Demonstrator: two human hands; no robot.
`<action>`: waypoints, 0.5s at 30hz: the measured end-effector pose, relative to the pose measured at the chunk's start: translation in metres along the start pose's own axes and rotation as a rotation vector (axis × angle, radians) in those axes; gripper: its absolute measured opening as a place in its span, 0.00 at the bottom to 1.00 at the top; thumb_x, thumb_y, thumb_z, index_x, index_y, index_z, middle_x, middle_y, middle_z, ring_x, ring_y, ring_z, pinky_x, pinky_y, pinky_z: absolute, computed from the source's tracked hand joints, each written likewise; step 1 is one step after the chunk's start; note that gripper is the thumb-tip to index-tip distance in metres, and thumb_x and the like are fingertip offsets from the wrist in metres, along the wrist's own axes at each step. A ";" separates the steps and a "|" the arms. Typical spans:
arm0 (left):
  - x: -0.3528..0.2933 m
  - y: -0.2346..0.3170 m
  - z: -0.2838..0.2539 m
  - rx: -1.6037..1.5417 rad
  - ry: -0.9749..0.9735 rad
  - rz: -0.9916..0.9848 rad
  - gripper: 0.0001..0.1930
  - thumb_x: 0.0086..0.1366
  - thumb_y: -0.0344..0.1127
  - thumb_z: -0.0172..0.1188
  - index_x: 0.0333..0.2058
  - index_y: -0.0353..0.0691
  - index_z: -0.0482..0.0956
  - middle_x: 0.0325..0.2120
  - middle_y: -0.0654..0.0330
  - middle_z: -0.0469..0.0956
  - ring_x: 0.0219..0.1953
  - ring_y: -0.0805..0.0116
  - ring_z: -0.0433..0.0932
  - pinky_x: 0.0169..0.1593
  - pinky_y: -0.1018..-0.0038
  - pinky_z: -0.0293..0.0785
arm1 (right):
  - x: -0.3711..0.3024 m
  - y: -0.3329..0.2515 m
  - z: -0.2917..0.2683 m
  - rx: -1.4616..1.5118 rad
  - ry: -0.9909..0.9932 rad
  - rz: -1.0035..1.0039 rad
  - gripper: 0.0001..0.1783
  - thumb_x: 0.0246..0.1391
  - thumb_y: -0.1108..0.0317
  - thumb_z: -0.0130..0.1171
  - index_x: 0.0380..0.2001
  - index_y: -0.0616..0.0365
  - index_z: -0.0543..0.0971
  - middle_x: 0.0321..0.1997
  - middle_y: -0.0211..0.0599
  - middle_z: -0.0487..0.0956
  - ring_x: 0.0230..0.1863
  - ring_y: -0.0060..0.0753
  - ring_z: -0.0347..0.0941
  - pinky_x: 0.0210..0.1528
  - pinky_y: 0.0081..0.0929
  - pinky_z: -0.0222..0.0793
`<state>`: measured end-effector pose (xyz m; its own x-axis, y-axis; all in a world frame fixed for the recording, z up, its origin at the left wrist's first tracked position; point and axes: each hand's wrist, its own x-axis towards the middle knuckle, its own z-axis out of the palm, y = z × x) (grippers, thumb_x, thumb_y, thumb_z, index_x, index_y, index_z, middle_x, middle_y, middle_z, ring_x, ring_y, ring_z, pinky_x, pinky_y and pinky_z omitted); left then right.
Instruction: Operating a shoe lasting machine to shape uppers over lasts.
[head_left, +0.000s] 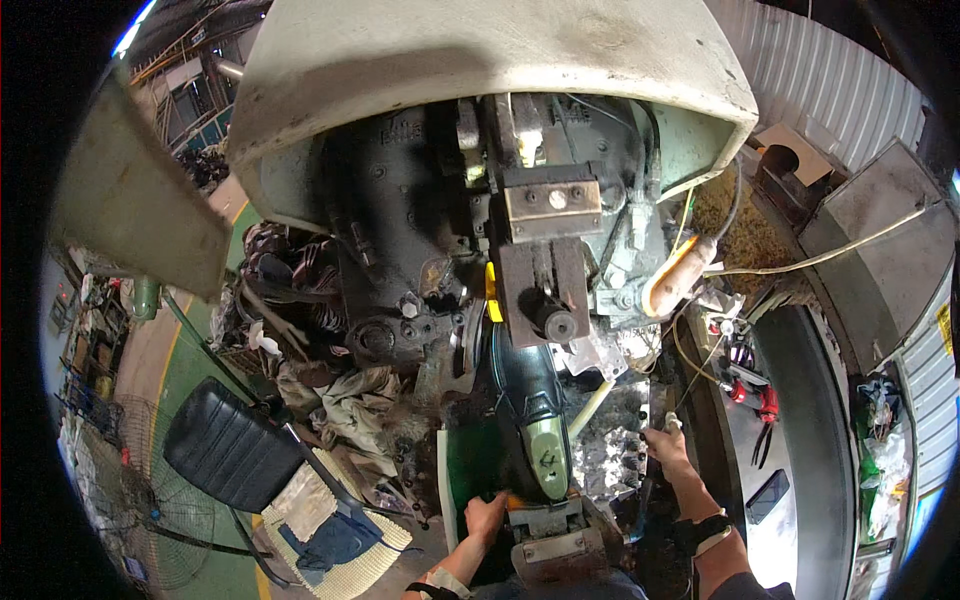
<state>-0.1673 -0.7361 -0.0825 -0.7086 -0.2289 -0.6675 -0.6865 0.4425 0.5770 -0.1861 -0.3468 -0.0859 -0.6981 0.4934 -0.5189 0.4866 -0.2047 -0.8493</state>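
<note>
A dark, glossy shoe upper stretched over a green shoe last sits in the middle of a large machine, below its dark metal clamp head. My left hand is beside the near end of the last, fingers curled by a small orange edge; what they grip is hidden. To the right of the last, my right hand is closed at a pale, small knob-like piece by a metal block with several bolts. I cannot make out what its fingers hold.
A wooden-looking handle on a cable hangs at the right of the machine. Farther right, a bench carries a phone and a red-handled tool. At left are a black chair, crumpled cloth and a fan.
</note>
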 end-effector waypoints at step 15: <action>-0.161 -0.024 -0.195 -0.465 -0.105 0.667 0.21 0.45 0.28 0.74 0.39 0.27 0.82 0.33 0.49 0.85 0.35 0.63 0.84 0.44 0.67 0.81 | -0.192 -0.123 0.059 0.202 -0.394 -0.749 0.05 0.60 0.75 0.64 0.39 0.62 0.81 0.39 0.36 0.85 0.43 0.24 0.79 0.48 0.25 0.76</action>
<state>-0.0688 -0.8791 0.1027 -0.9886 0.0480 -0.1426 -0.1404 0.0468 0.9890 -0.1429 -0.4666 0.1127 -0.9462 0.2376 0.2196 -0.2504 -0.1080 -0.9621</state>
